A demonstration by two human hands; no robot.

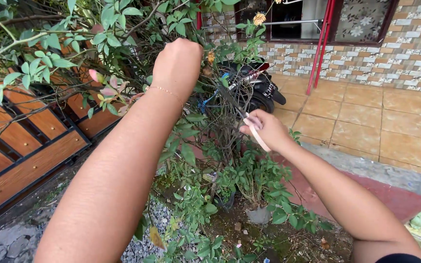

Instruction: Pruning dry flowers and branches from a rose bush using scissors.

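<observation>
Left hand (177, 63), upper centre of frame, is fisted with its back to the camera; the fingers are curled shut around a stem of the shrub (123, 29), though the exact stem is hidden behind the knuckles. Right hand (265, 129), centre of frame, has its fingers wrapped tight on pale-handled cutters (255, 130), dark blades angled up-left into the tangle of bare twigs (230, 112). The shrub fills the left and centre of the frame, rooted in a soil bed at the bottom. Handling judgement: green shoots look thin, light and springy, likely to whip back when released; the bare grey twigs look dry, stiff and brittle, likely to snap rather than bend. Best hold looks like a woody stem below the leaves, clear of the blades; the pink new leaves (105, 87) at left are soft and would bruise. Cutter handles look smooth, so a full wrap grip suits. Labels: only a small white plate on the parked dark motorbike (261, 87), upper centre; too small to tell more. No packages visible. Patterned tile wall (415, 53) at upper right, wooden slatted gate (30, 146) at left.
</observation>
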